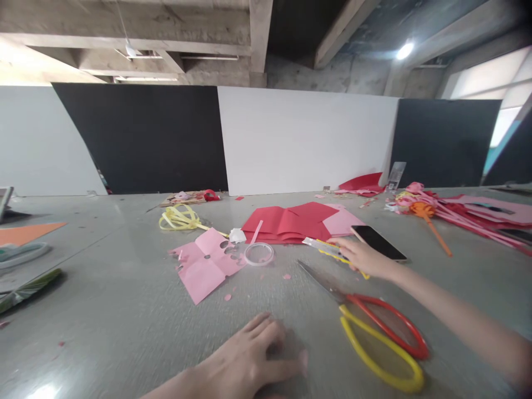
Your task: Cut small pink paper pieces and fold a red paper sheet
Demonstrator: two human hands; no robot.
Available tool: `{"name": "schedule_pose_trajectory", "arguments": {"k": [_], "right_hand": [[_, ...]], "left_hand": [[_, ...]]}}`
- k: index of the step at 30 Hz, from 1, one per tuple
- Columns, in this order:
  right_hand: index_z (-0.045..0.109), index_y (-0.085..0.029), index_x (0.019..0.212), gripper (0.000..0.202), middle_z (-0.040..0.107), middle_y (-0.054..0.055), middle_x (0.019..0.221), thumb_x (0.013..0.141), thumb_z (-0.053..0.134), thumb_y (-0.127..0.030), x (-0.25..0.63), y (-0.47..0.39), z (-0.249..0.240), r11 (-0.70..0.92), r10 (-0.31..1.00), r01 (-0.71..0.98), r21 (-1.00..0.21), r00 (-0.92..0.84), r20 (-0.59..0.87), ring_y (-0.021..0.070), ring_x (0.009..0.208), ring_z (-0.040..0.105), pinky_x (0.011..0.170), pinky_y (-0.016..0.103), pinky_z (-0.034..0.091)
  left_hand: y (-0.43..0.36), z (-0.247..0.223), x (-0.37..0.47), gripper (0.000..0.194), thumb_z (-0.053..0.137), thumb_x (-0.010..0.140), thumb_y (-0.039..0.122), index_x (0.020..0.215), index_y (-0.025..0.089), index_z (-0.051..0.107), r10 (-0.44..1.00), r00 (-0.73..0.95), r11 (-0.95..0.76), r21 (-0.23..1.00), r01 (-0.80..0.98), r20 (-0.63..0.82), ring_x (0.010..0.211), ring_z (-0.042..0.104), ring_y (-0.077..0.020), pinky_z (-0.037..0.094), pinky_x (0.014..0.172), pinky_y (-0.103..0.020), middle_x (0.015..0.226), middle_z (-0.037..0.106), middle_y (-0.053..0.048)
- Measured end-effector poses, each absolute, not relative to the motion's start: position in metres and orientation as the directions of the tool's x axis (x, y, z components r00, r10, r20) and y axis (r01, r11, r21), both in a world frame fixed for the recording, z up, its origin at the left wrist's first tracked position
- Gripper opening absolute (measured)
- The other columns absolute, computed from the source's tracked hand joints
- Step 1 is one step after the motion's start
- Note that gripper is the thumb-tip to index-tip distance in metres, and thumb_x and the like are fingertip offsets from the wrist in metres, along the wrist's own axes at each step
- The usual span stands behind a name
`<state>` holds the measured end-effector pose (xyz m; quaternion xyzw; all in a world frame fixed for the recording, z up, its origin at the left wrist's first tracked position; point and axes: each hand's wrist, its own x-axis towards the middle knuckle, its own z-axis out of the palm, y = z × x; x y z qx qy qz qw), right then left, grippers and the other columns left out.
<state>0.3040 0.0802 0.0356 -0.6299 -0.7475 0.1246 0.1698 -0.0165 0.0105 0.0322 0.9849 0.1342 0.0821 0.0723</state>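
My right hand (361, 257) is closed around a yellow utility knife (328, 247), whose tip points left toward the red paper sheets (286, 221). Below it lie large scissors (341, 296) with one red and one yellow handle. My left hand (260, 352) rests low over the grey table (137, 316), thumb and fingers apart, slightly blurred, with nothing seen in it. Beyond it are a pink sheet (203, 269) with cut holes and a round clear lid or tape ring (259, 254). A black phone (380, 242) lies just behind my right hand.
Yellow paper strips (179, 218) lie at the back left, with small pink scraps (286, 276) scattered about. Pink and red strips and an orange paper flower (423, 209) lie at the right. White and black panels (307, 138) stand behind the table.
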Motion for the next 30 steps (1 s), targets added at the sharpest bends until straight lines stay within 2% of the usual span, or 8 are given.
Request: {"name": "schedule_pose_trajectory", "arguments": {"k": [4,9,13,17,22,25,28,30], "right_hand": [[0.046,-0.016,0.118,0.04,0.055,0.003,0.071,0.088,0.029,-0.037,0.306,0.083,0.037,0.106,0.994,0.811,-0.576,-0.069,0.085,0.011,0.045,0.05,0.041,0.023,0.039],[0.045,-0.017,0.124,0.042,0.051,-0.002,0.06,0.087,0.038,-0.036,0.31,0.076,0.033,0.115,0.988,0.732,-0.671,-0.154,0.001,0.0108,0.048,0.05,0.044,0.022,0.041],[0.038,-0.015,0.13,0.045,0.063,0.004,0.076,0.088,0.035,-0.032,0.321,0.078,0.029,0.215,0.971,0.769,-0.602,-0.232,0.051,0.0153,0.063,0.059,0.055,0.027,0.047],[0.051,-0.018,0.119,0.039,0.059,0.01,0.111,0.083,0.044,-0.028,0.329,0.089,0.018,0.25,0.968,0.831,-0.497,-0.218,0.122,0.0239,0.101,0.055,0.085,0.037,0.043],[0.056,-0.017,0.111,0.032,0.054,0.014,0.112,0.081,0.046,-0.021,0.302,0.078,0.025,0.272,0.946,0.891,-0.363,-0.179,0.269,0.0292,0.111,0.045,0.093,0.047,0.033],[0.062,-0.022,0.098,0.021,0.057,0.006,0.099,0.084,0.046,-0.021,0.261,0.044,0.044,0.427,0.895,0.839,-0.336,-0.34,0.288,0.0205,0.099,0.052,0.088,0.037,0.039],[0.063,-0.023,0.091,0.017,0.058,0.001,0.095,0.079,0.054,-0.016,0.222,0.007,0.053,0.58,0.796,0.713,-0.393,-0.598,0.091,0.0155,0.091,0.053,0.081,0.029,0.041],[0.063,-0.02,0.079,0.01,0.057,0.0,0.09,0.079,0.055,-0.015,0.206,-0.01,0.047,0.589,0.768,0.7,-0.403,-0.641,0.009,0.0141,0.085,0.054,0.075,0.026,0.043]], "left_hand": [[0.01,0.028,-0.017,0.044,0.059,0.079,0.033,0.12,0.024,0.047,0.269,0.948,-0.954,0.184,0.238,0.169,0.088,0.049,-0.0212,0.037,0.09,-0.044,0.098,0.049,-0.007],[0.01,0.025,-0.018,0.046,0.058,0.078,0.032,0.122,0.025,0.045,0.291,0.944,-0.941,0.223,0.254,0.153,0.089,0.047,-0.0217,0.035,0.091,-0.045,0.099,0.047,-0.006],[0.011,0.025,-0.019,0.046,0.057,0.079,0.03,0.123,0.025,0.044,0.293,0.946,-0.938,0.235,0.256,0.138,0.09,0.047,-0.0215,0.034,0.092,-0.045,0.1,0.046,-0.006],[0.011,0.026,-0.019,0.047,0.057,0.078,0.029,0.123,0.025,0.043,0.285,0.947,-0.941,0.23,0.247,0.148,0.091,0.048,-0.0211,0.034,0.092,-0.045,0.1,0.046,-0.006],[0.009,0.03,-0.018,0.046,0.056,0.079,0.029,0.123,0.023,0.043,0.263,0.953,-0.957,0.168,0.237,0.153,0.091,0.049,-0.0227,0.034,0.092,-0.047,0.099,0.049,-0.008],[0.007,0.032,-0.017,0.046,0.052,0.082,0.028,0.126,0.021,0.04,0.238,0.963,-0.97,0.081,0.228,0.131,0.092,0.051,-0.0232,0.03,0.095,-0.049,0.099,0.052,-0.009],[0.003,0.031,-0.015,0.046,0.048,0.085,0.032,0.127,0.017,0.038,0.216,0.972,-0.976,-0.02,0.218,0.097,0.097,0.05,-0.0241,0.027,0.098,-0.048,0.1,0.055,-0.008],[0.001,0.029,-0.014,0.044,0.045,0.087,0.035,0.126,0.014,0.039,0.201,0.976,-0.974,-0.087,0.209,0.089,0.099,0.05,-0.024,0.027,0.099,-0.046,0.1,0.056,-0.008]]}}
